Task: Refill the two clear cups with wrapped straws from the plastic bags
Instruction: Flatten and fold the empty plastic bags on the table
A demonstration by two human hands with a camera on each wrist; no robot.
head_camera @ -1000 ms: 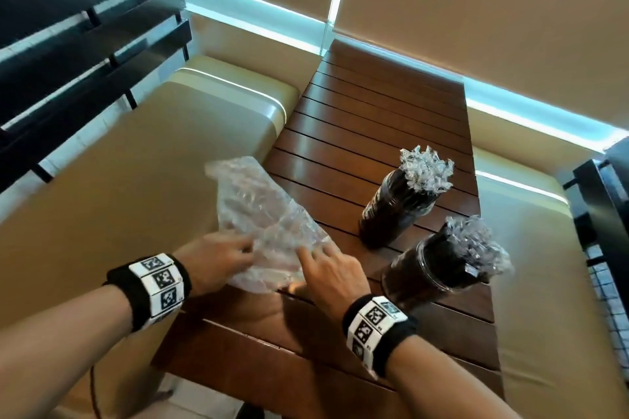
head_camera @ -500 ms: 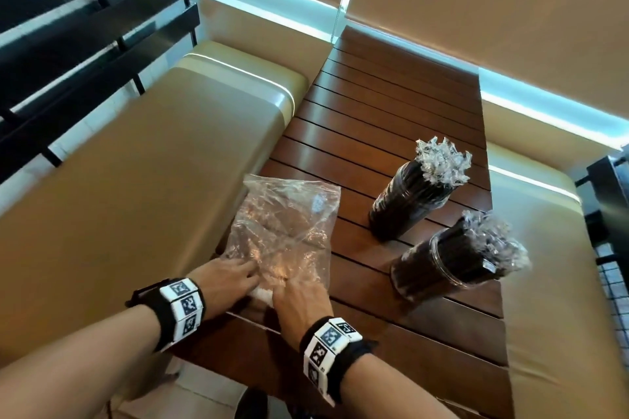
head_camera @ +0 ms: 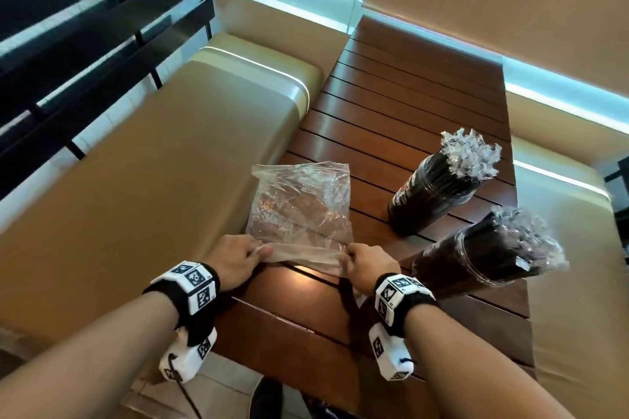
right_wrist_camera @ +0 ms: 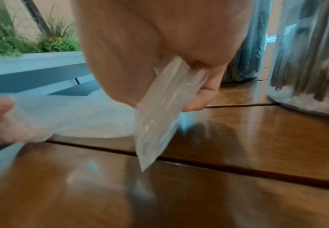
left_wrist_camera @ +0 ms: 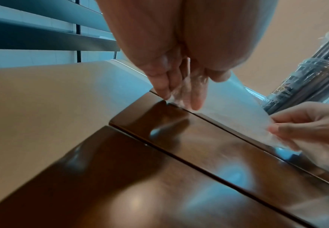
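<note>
1. Head view: no brand or readable writing shows; the black wristbands (head_camera: 190, 286) carry only square black-and-white coded markers. The plastic bag (head_camera: 301, 211) lies flat and empty-looking on the slatted wooden table (head_camera: 401, 102). The left hand (head_camera: 235, 260) and right hand (head_camera: 366, 265) each pinch a near corner of it. To its right two clear cups stand well apart from it, the far cup (head_camera: 432, 200) and the near cup (head_camera: 476, 258), both packed with dark wrapped straws (head_camera: 471, 154). Padded benches (head_camera: 153, 173) flank the table.
2. Left wrist view: the fingers (left_wrist_camera: 179, 91) point down with the film between them and the thumb; motion blurs the details.
3. Right wrist view: thumb and fingers clamp a folded strip of the bag; greenery (right_wrist_camera: 13, 41) stands behind.
</note>
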